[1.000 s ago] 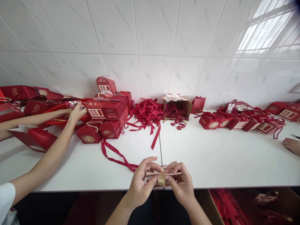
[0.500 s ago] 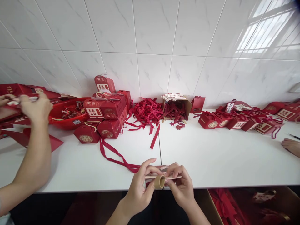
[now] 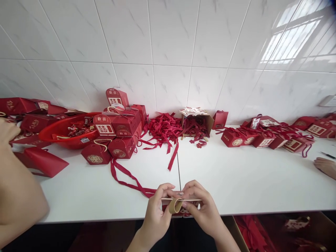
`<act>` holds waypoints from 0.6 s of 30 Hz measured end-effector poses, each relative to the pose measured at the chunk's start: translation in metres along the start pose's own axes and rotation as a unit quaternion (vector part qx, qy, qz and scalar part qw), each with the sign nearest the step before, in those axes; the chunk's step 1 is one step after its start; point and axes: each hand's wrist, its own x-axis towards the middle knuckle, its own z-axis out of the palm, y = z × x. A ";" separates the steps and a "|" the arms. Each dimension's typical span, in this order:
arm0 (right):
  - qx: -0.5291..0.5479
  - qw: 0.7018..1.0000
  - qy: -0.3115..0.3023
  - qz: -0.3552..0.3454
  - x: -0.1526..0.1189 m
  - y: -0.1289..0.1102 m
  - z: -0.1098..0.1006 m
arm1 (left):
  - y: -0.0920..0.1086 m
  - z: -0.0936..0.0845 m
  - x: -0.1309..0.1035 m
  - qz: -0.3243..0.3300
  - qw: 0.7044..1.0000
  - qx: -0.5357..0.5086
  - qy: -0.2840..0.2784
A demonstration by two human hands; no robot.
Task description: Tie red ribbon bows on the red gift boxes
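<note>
At the table's front edge, my left hand (image 3: 157, 211) and my right hand (image 3: 204, 207) are closed on a small red gift box (image 3: 187, 212) with a pale flat top edge. A tan loop (image 3: 175, 205) sticks out toward me from it, pinched by my left thumb, with my right thumb touching beside it. My fingers hide most of the box's top. A long red ribbon (image 3: 128, 182) runs from the stacked boxes to beside my left hand.
Red gift boxes (image 3: 123, 147) are stacked left of centre, near a red basin (image 3: 65, 138) of sweets. Behind lie heaped ribbons (image 3: 164, 129) and an open carton (image 3: 209, 120). More boxes (image 3: 264, 137) line the right. A co-worker's arm (image 3: 18, 189) reaches in at left; another person's hand (image 3: 325, 166) rests right.
The co-worker's arm at left has moved nearer and further left. My hands stay on the box; the tan loop is now squeezed narrower and has shifted slightly left.
</note>
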 end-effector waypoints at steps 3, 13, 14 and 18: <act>0.005 0.999 0.026 -0.030 -0.001 0.006 0.003 | 0.002 0.001 0.001 -0.024 1.000 -0.018 -0.003; -0.079 0.995 0.054 -0.036 0.005 0.019 -0.007 | -0.009 -0.004 0.010 -0.024 0.999 -0.032 0.021; -0.102 0.993 0.042 -0.034 0.004 0.021 -0.011 | -0.013 -0.005 0.010 -0.021 0.999 -0.032 0.029; -0.163 0.986 -0.020 -0.006 -0.007 0.036 -0.028 | -0.034 -0.007 0.008 0.010 0.998 0.052 0.030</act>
